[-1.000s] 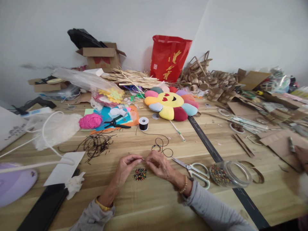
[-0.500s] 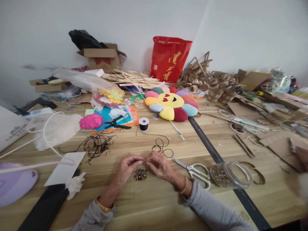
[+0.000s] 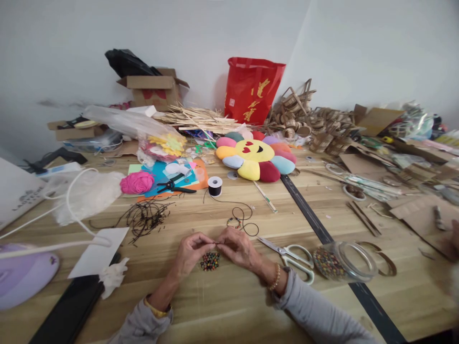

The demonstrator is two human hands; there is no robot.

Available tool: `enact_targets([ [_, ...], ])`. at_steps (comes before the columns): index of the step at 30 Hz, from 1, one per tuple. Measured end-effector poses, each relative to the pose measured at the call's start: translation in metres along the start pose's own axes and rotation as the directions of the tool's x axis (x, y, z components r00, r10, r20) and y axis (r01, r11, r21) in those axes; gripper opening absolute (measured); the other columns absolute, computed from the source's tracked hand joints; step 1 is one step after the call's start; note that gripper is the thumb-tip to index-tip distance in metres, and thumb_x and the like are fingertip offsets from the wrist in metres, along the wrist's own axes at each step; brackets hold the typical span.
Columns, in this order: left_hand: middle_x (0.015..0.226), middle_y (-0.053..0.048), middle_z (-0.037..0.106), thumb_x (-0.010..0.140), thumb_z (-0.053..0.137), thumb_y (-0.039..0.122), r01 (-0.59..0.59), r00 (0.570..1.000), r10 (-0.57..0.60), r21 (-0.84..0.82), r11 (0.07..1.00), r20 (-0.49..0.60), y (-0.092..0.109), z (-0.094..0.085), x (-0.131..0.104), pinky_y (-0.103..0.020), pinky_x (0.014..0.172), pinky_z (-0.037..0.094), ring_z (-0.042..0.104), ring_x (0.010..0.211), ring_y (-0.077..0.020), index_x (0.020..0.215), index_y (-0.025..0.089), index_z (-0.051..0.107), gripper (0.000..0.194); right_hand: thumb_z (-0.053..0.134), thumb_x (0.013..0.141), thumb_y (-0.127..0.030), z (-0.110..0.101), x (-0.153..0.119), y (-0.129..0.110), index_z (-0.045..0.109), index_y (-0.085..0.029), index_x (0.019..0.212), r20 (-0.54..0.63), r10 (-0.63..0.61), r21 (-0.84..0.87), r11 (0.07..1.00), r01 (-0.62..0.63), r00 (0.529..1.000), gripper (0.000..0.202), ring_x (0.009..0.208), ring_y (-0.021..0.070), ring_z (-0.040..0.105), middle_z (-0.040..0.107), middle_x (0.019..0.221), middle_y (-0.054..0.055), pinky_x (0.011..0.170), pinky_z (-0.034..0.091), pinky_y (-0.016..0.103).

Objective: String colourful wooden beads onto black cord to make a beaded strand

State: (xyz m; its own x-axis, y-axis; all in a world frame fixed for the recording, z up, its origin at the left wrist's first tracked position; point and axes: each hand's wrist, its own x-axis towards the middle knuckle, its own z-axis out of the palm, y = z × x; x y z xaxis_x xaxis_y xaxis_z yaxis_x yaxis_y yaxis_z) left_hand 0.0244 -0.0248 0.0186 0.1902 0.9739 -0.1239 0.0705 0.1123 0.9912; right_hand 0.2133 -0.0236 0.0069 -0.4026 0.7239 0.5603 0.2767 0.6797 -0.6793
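My left hand and my right hand meet fingertip to fingertip, each in a pinch. What they hold between them is too small to make out. Just below the fingertips lies a small pile of coloured beads. A ring of strung beads rests behind my right hand, beside a loose black cord that runs to a spool. Scissors with pale handles lie right of my right hand, near a tipped clear jar of beads.
Black cord pieces lie at the left, with pink yarn and pliers behind. A flower cushion and a red bag stand farther back. Another person's hand shows at the right edge.
The whole view has shifted slightly downward. My fingertips have drawn a little closer together; the other person's hand has moved toward the right edge.
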Motion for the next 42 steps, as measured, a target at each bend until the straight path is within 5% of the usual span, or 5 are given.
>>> enact_targets([
  [14,0.068,-0.003,0.064,0.071,0.070,0.030,-0.133,0.988,0.131,0.011,0.991,0.079,-0.0061,-0.0012,0.0017,-0.024,0.064,0.045,0.056,0.067,-0.0157,0.066,0.013,0.067,0.018,0.053,0.088,-0.018,-0.0026,0.0033,-0.0056,0.053,-0.019,0.085,0.041,-0.045,-0.061,0.997,0.048,0.998,0.003,0.072,0.0161,0.053,0.057,0.077,0.004,0.064,0.043,0.028],
  [22,0.065,-0.002,0.059,0.073,0.068,0.031,-0.141,0.985,0.136,0.033,0.990,0.110,-0.0025,-0.0003,-0.0001,-0.024,0.063,0.042,0.053,0.065,-0.0149,0.065,0.013,0.064,0.020,0.057,0.089,-0.025,-0.0013,0.0009,-0.0044,0.052,-0.019,0.090,0.042,-0.070,-0.030,0.997,0.071,0.997,0.009,0.076,0.0168,0.054,0.058,0.081,0.005,0.068,0.044,0.029],
  [37,0.062,-0.001,0.059,0.073,0.064,0.032,-0.107,0.993,0.100,0.132,0.985,0.058,-0.0006,0.0002,-0.0014,-0.024,0.060,0.042,0.052,0.061,-0.0142,0.066,0.014,0.063,0.019,0.051,0.095,-0.030,-0.0060,0.0020,-0.0035,0.061,-0.017,0.082,0.084,0.057,0.008,0.998,-0.058,0.995,0.021,0.071,0.0145,0.055,0.060,0.077,0.005,0.064,0.045,0.026],
  [42,0.073,-0.005,0.067,0.076,0.061,0.030,-0.116,0.992,0.104,0.207,0.972,0.064,-0.0047,-0.0005,-0.0051,-0.028,0.070,0.049,0.062,0.072,-0.0190,0.074,0.014,0.067,0.016,0.051,0.095,-0.029,-0.0074,0.0012,-0.0053,0.062,-0.018,0.085,0.072,0.094,0.029,0.995,-0.096,0.993,0.019,0.068,0.0138,0.055,0.061,0.074,0.003,0.063,0.046,0.026],
])
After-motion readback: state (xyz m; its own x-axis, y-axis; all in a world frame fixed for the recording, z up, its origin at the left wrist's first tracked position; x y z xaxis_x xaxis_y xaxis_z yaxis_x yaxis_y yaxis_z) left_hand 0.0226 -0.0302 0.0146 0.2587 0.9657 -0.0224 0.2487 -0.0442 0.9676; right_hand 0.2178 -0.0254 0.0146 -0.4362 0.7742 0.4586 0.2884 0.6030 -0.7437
